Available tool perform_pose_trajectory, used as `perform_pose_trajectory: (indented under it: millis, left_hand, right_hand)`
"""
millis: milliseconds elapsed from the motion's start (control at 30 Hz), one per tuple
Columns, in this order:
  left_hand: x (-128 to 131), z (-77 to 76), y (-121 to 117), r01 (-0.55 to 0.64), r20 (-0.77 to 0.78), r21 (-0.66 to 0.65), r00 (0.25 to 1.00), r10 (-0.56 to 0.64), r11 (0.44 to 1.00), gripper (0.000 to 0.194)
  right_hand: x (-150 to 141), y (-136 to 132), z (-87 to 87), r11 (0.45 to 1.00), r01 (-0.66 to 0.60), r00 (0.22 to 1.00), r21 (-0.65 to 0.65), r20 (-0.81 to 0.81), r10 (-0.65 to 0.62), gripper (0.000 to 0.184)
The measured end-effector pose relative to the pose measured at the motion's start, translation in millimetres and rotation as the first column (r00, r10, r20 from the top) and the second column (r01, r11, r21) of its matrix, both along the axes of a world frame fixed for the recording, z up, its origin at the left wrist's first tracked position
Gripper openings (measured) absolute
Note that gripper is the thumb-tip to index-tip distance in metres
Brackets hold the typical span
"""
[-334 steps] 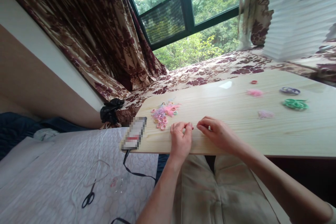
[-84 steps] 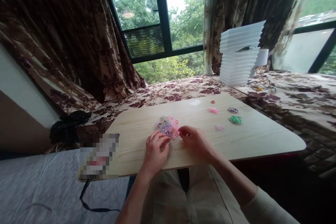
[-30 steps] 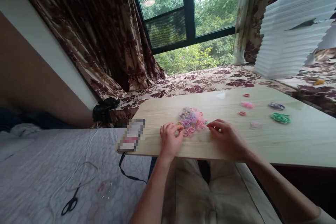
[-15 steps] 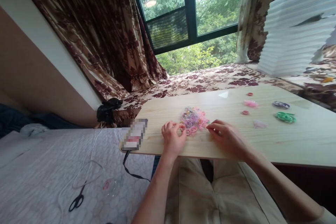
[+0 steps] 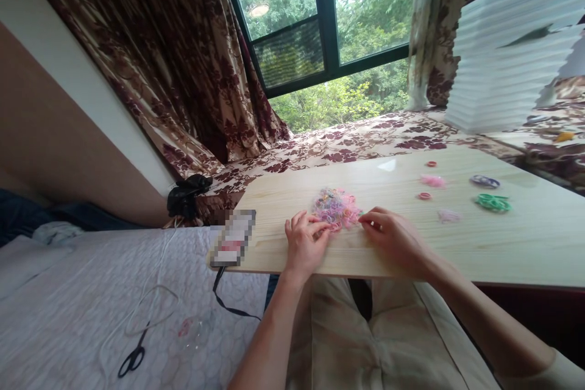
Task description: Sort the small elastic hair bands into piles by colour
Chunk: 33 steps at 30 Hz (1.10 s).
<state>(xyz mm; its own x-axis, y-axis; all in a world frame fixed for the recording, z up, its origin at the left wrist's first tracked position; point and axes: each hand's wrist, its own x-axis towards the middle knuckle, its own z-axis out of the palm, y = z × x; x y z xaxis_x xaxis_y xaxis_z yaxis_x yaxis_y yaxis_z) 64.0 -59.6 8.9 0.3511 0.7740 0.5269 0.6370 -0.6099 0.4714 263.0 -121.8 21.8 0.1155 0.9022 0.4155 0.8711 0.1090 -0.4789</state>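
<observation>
A pile of small hair ties (image 5: 337, 204), mostly pink and lilac, lies on the pale wooden board (image 5: 274, 195). My left hand (image 5: 307, 241) is at the pile's near left side, its thumb and forefinger closed on a pink hair tie (image 5: 335, 226) at the near edge. My right hand (image 5: 393, 234) rests at the right edge of the pile, with fingertips and thumb pressed together; what they hold, if anything, is too small to make out. Farther right lie green hair ties (image 5: 492, 202) and dark purple hair ties (image 5: 485, 181) in separate bunches.
Pink bands (image 5: 433, 181), pale pink bands (image 5: 450, 216) and two red-pink rings (image 5: 425, 195) lie right of the pile. A pixelated phone-like object (image 5: 234, 237) with a black strap is at the board's left end. Scissors (image 5: 132, 361) lie on the bed (image 5: 68, 304). A white pleated shade (image 5: 512, 67) stands back right.
My left thumb and forefinger have moved slightly right and come together over the pink ties at the pile's near edge. My right hand stays nearly still; the view shifts a little.
</observation>
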Motion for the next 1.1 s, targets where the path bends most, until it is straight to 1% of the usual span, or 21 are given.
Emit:
perform_pose_trajectory:
  millis: [100, 200, 267, 500, 633, 733, 867, 967, 1033, 1100]
  left_hand:
    - [0, -1.2, 2, -0.001, 0.019, -0.021, 1.0, 0.001, 1.0, 0.011]
    - [0, -0.6, 2, -0.002, 0.007, -0.016, 1.0, 0.002, 1.0, 0.01]
    - [0, -0.1, 1, -0.006, 0.005, -0.014, 1.0, 0.006, 1.0, 0.009]
    - [-2, -3.3, 2, -0.006, 0.05, -0.007, 0.999, 0.006, 1.0, 0.011]
    - [-2, -4.3, 5, 0.018, 0.122, -0.025, 0.992, -0.015, 1.0, 0.011]
    - [-3, -3.8, 7, 0.037, 0.205, -0.081, 0.978, -0.019, 0.996, 0.012]
    - [-7, -4.6, 12, 0.027, 0.322, -0.204, 0.946, 0.041, 0.979, 0.011]
    - [-10, -5.7, 15, 0.078, 0.379, -0.249, 0.925, 0.023, 0.965, 0.014]
    - [-11, -4.8, 13, 0.114, 0.389, -0.247, 0.921, -0.009, 0.962, 0.018]
    - [-10, -1.9, 8, 0.108, 0.364, -0.196, 0.931, -0.03, 0.974, 0.017]
  right_hand:
    - [-8, 4, 1.4, 0.999, 0.024, 0.997, 0.038, -0.068, -0.022, 0.026]
    - [-17, 7, -0.8, 0.989, 0.012, 0.986, 0.144, -0.169, 0.012, 0.026]
    - [-19, 7, -3.1, 0.983, 0.006, 0.977, 0.183, -0.21, 0.033, 0.027]
    - [-18, 8, -5.7, 0.99, -0.008, 0.977, 0.142, -0.209, 0.038, 0.024]
    - [-19, 6, -3.9, 0.991, -0.006, 0.982, 0.136, -0.185, 0.032, 0.024]
    - [-19, 5, -2.3, 0.99, -0.013, 0.986, 0.139, -0.165, 0.036, 0.026]
    - [-18, 5, -3.6, 0.987, -0.029, 0.987, 0.159, -0.149, 0.053, 0.027]
    - [-16, 8, -6.8, 0.987, -0.026, 0.989, 0.161, -0.14, 0.049, 0.025]
    - [-16, 9, -8.0, 0.987, -0.023, 0.989, 0.157, -0.137, 0.045, 0.025]
    - [-17, 8, -7.6, 0.987, -0.028, 0.989, 0.157, -0.138, 0.05, 0.026]
